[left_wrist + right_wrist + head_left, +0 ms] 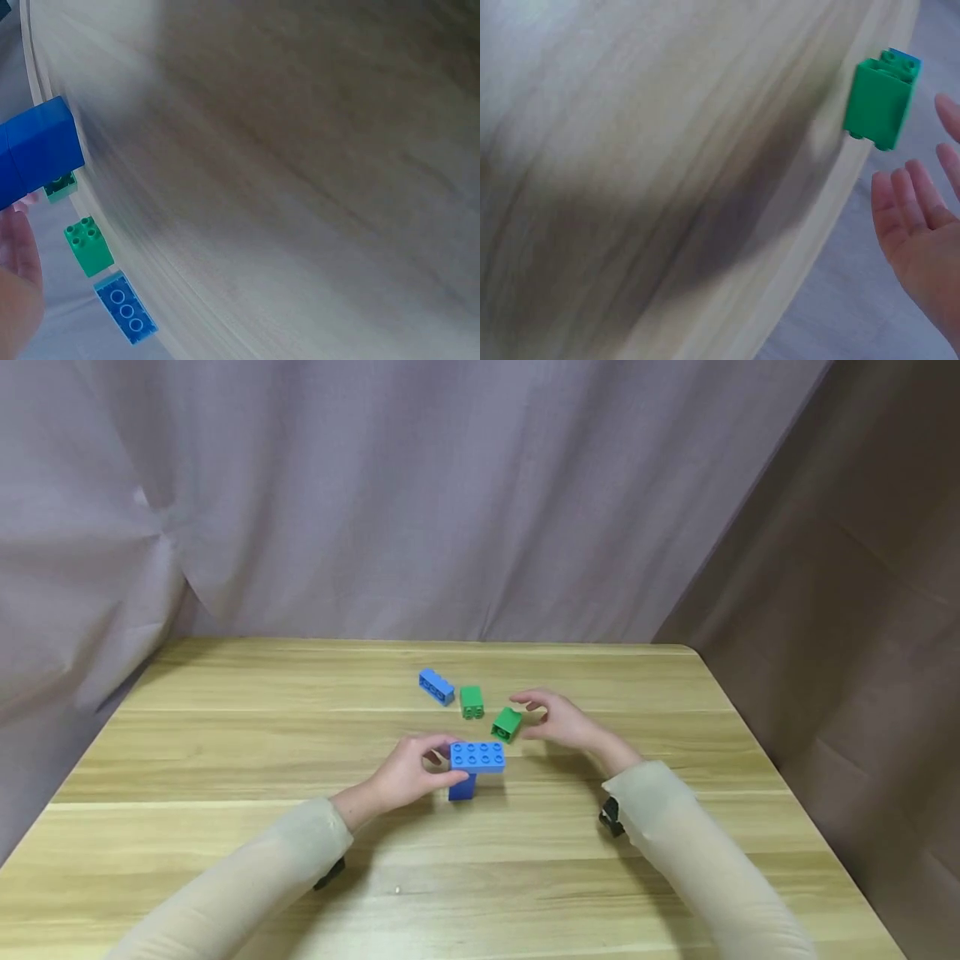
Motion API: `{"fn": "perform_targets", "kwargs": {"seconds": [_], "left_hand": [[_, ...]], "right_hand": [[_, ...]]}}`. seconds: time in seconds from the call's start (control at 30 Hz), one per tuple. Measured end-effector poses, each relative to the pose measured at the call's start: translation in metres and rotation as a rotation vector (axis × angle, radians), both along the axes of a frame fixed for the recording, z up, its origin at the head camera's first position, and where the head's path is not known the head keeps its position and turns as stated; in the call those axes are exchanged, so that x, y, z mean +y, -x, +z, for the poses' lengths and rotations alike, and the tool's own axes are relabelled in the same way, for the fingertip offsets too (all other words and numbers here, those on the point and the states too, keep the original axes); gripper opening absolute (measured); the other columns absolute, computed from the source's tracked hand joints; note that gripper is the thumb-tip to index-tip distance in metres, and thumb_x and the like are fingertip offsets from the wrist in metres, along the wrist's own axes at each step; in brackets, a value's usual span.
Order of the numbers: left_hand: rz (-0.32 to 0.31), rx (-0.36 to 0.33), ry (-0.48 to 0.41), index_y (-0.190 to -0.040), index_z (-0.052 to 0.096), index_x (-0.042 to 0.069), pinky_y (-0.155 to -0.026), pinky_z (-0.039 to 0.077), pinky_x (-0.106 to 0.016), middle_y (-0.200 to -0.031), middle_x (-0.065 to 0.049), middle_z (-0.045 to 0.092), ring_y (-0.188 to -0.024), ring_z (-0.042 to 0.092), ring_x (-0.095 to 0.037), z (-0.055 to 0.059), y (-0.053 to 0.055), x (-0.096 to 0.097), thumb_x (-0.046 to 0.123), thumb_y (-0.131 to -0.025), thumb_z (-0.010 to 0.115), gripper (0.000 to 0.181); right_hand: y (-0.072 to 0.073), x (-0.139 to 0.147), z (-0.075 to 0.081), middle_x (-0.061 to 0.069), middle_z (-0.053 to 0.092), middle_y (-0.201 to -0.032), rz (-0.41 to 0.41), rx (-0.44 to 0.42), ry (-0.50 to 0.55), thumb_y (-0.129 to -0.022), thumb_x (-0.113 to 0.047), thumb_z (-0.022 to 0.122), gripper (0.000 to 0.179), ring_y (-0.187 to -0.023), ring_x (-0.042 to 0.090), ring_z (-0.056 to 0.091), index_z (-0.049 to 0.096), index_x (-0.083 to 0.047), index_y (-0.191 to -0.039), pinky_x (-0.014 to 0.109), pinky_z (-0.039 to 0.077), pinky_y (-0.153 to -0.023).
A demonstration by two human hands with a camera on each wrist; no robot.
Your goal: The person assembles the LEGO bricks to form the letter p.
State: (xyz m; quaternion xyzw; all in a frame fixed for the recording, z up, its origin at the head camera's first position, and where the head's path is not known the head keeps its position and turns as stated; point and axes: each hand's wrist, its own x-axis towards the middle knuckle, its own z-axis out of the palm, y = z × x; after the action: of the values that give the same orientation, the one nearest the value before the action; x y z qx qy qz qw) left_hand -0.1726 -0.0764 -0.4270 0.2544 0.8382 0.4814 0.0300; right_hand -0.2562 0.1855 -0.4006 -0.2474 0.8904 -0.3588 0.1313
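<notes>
Item: blue block stack (474, 766). A wide blue block with eight studs sits on top of a narrower blue block standing upright on the table (225, 752). Position: middle of the table, nearer the front edge than the back.

Left hand (408, 772): fingers curled round the left end of the stack, pinching it.

Right hand (558, 720): fingers loose and spread, holding nothing, just beside the tilted green block (507, 723), reaching toward it.

Other pieces: an upright green block (471, 702) and a small blue block (437, 686), both lying toward the back edge, close together but apart from the stack.

Handling, judged: hard plastic, light, stiff, smooth-sided and a little slippery; not fragile. The stack looks top-heavy on its narrow base, so best held at the lower block or across the short ends of the top one. The green block takes a pinch across two opposite flat sides.

Room: bare wood lies wide to left, right and front; all edges are well apart from the pieces. A curtain (450, 493) hangs behind the back edge.
</notes>
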Motion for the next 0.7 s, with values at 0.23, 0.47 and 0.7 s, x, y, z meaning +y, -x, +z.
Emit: {"fn": "perform_targets", "kwargs": {"seconds": [0.23, 0.47, 0.7], "left_hand": [[0.005, -0.004, 0.006, -0.115, 0.063, 0.006, -0.076, 0.053, -0.02, -0.098, -0.005, 0.07, -0.087, 0.063, -0.015, -0.001, -0.001, -0.001, 0.021, -0.081, 0.073, 0.039], [0.003, 0.006, 0.007, -0.114, 0.063, 0.006, -0.075, 0.054, -0.021, -0.097, -0.005, 0.07, -0.086, 0.063, -0.015, 0.0, -0.002, -0.001, 0.022, -0.081, 0.073, 0.038], [0.002, 0.006, 0.006, -0.114, 0.063, 0.006, -0.076, 0.053, -0.021, -0.098, -0.004, 0.069, -0.087, 0.062, -0.014, -0.001, -0.002, -0.002, 0.022, -0.081, 0.073, 0.038]], "right_hand": [[0.004, -0.008, -0.013, 0.023, 0.045, -0.134, -0.025, 0.011, -0.042, -0.072, 0.002, 0.071, 0.067, -0.117, 0.041, 0.048, 0.045, 0.0, -0.134, 0.055, 0.04, -0.1], [0.005, -0.012, -0.019, 0.025, 0.047, -0.131, -0.024, 0.001, -0.054, -0.074, 0.004, 0.07, 0.064, -0.115, 0.04, 0.05, 0.046, 0.003, -0.133, 0.051, 0.041, -0.101], [0.007, -0.016, -0.022, 0.021, 0.056, -0.121, -0.018, 0.004, -0.074, -0.078, 0.002, 0.068, 0.052, -0.113, 0.036, 0.054, 0.049, 0.004, -0.126, 0.047, 0.043, -0.101]]}}
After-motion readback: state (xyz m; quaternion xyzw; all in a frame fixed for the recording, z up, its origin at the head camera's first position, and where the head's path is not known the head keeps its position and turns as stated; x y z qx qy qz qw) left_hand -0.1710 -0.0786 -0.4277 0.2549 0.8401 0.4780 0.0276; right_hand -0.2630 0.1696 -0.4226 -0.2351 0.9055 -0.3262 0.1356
